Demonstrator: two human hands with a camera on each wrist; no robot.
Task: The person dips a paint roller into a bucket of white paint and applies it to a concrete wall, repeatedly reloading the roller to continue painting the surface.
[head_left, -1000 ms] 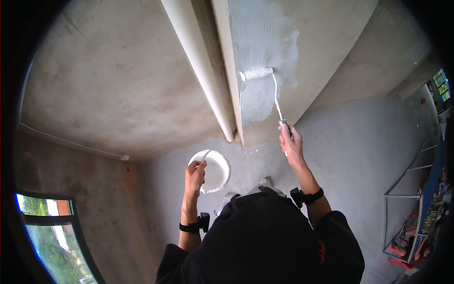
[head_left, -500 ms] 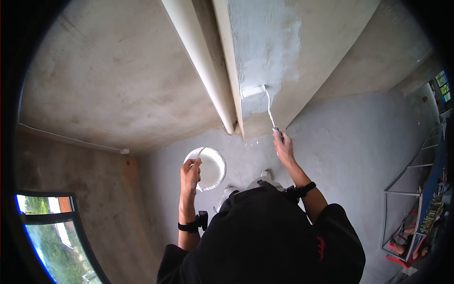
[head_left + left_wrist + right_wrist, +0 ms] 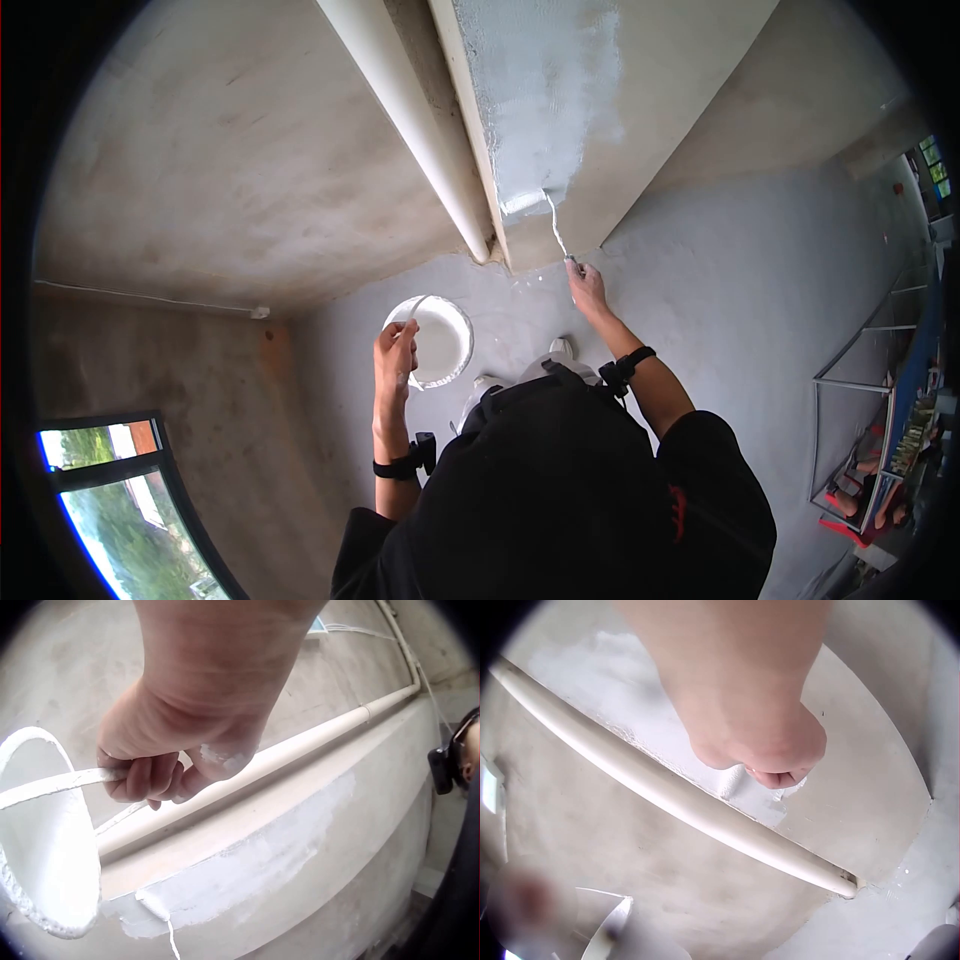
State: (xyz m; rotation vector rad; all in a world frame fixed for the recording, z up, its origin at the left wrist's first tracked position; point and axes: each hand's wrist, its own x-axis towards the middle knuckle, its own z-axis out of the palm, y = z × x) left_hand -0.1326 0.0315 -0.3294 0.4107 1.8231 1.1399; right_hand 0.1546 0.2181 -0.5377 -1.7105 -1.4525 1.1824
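Note:
The right hand [image 3: 588, 287] grips the handle of a paint roller, whose white sleeve [image 3: 524, 203] lies against the lower part of the wet white patch [image 3: 540, 110] on the column. In the right wrist view the right hand [image 3: 769, 742] hides the handle, and part of the roller [image 3: 732, 781] shows beside it. The left hand [image 3: 396, 350] holds the bucket's handle, with the fingers curled round the white strap [image 3: 67, 782] in the left wrist view. The white bucket [image 3: 466, 345] hangs below that hand, with white paint [image 3: 438, 345] inside.
A pale pipe [image 3: 405, 120] runs down the corner left of the column. Shoes [image 3: 562, 347] stand on the grey floor [image 3: 720, 300]. At the right are a metal frame [image 3: 850, 384] and people near red seats; a window [image 3: 130, 510] is at the lower left.
The roller has moved down the column with the right hand, and the wet patch reaches less far beyond it. The bucket and left hand appear slightly higher and further left in view.

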